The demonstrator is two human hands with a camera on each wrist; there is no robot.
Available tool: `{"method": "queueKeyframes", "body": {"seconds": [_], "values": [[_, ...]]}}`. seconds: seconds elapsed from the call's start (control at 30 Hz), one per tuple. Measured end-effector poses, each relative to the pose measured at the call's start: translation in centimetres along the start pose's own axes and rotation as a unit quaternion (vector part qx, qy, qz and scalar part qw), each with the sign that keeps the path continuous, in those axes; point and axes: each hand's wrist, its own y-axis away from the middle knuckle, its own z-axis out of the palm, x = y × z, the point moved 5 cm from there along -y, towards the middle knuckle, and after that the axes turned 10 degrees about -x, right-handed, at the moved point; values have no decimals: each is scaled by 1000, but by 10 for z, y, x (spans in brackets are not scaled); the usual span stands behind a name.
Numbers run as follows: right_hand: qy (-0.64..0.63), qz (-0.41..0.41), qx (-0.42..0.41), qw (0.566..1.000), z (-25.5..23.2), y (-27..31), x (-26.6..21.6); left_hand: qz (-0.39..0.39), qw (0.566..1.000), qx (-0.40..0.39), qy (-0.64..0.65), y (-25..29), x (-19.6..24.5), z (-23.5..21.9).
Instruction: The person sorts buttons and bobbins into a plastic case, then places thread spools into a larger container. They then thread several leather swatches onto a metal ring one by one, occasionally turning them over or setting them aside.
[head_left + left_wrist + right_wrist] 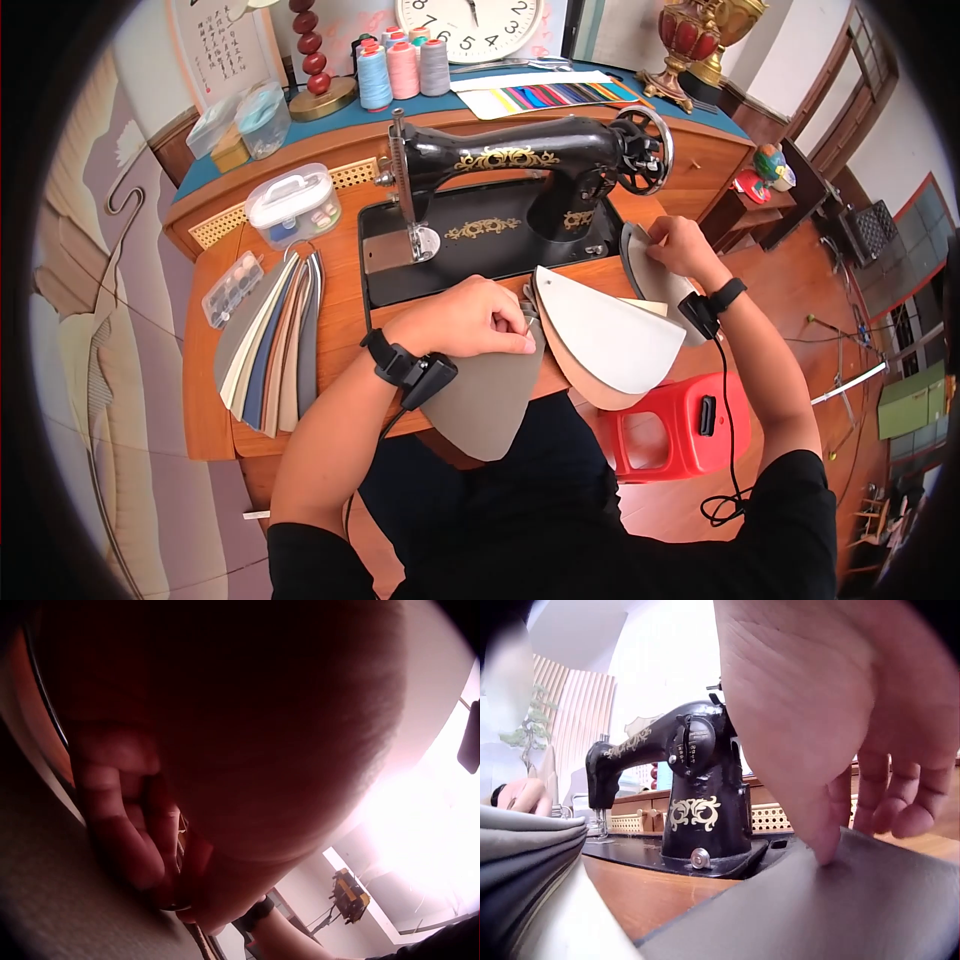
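Observation:
In the head view the left hand (465,318) pinches the top of a grey-brown leaf-shaped swatch (490,390) at the table's front edge. Beside it fan out white (610,330) and tan swatches, joined near their narrow ends. Over at the right, the right hand (682,248) pinches a grey swatch (655,275). The right wrist view shows that hand's thumb pressed on the grey swatch (855,907), its other fingers curled at the far edge. In the dark left wrist view, the left hand's fingers (127,832) curl at the swatch edge.
A black sewing machine (520,150) stands behind the hands. Another swatch fan (275,345), a button box (233,290) and a clear lidded box (292,205) lie at the left. Thread spools (404,68) stand on the back shelf. A red stool (685,430) is below at the right.

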Motion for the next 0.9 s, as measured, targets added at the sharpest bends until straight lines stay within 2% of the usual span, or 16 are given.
{"method": "queueKeyframes", "body": {"seconds": [0.07, 0.17, 0.27, 0.3, 0.37, 0.43, 0.5, 0.63, 0.7, 0.77, 0.83, 0.9], "values": [[24, -63, 61, 996, -2, 3, -3, -5, 1000, -1, 3, 0, 1, -1], [-30, -56, 101, 993, -8, 11, -3, 0, 1000, -1, 14, 0, 0, -1], [-176, -81, 105, 975, -21, 17, 12, -6, 1000, -8, 21, 1, -3, -1], [-269, -84, 69, 957, -28, 21, 13, -6, 1000, -5, 23, 1, -3, -1], [-424, -124, 85, 893, -44, 36, 4, -9, 1000, -6, 26, 1, -4, -1], [-408, -124, 143, 893, -63, 47, 4, -7, 1000, -2, 27, 1, -4, 0], [-375, -155, 155, 901, -82, 56, 0, -5, 1000, -1, 26, 1, -3, -2], [-350, -150, 98, 920, -109, 80, -48, -25, 999, -13, 21, 2, -4, -1], [-300, -164, -2, 940, -104, 86, -80, -22, 1000, -10, 18, 1, -4, 0], [-285, -180, -63, 939, -76, 80, -111, -9, 1000, -3, 16, 1, -3, -1], [-282, -200, -141, 928, -26, 64, -124, -4, 1000, -3, 21, 1, -5, 0], [-252, -192, -179, 931, 19, 51, -135, 0, 1000, -1, 24, 1, -6, 0]]}}
